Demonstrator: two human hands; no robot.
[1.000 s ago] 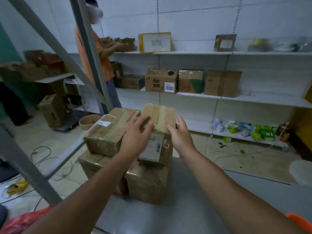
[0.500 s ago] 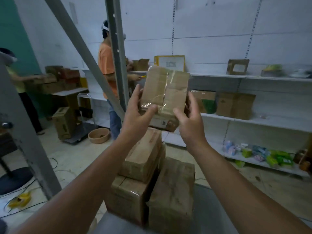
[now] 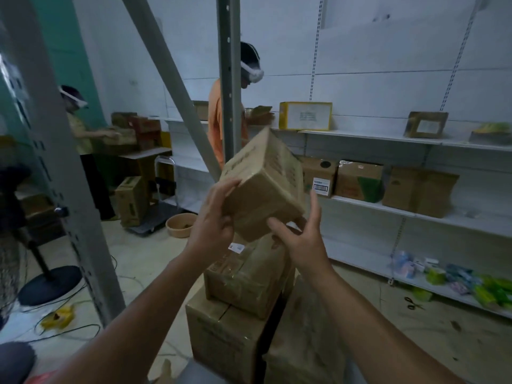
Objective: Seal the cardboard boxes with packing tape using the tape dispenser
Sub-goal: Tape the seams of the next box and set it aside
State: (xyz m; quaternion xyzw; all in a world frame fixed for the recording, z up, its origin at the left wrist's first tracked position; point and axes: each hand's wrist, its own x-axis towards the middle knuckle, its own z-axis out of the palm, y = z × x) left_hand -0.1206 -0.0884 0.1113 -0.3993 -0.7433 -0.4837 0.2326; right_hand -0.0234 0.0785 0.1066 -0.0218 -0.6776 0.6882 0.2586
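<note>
Cardboard box (image 3: 263, 187) held up tilted, above the stack (image 3: 243, 286) of three taped boxes. My left hand (image 3: 213, 225) clasps its left face, fingers curled onto the near side; right hand (image 3: 302, 245) half spread, fingertips touching the bottom corner. Print on its top is too blurred to read. White label (image 3: 236, 247) on the stack's top box, unreadable. Barcode sticker (image 3: 321, 186) on a shelf box. Steel post (image 3: 230, 79) just behind; floor at right lies open.

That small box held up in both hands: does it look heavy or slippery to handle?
Probably light: the small box is tilted in mid-air, with the left hand gripping its side and the right hand mostly open beneath it. Its faces look glossy, perhaps taped, so possibly slippery. The flat walls suggest stiffness.
</note>
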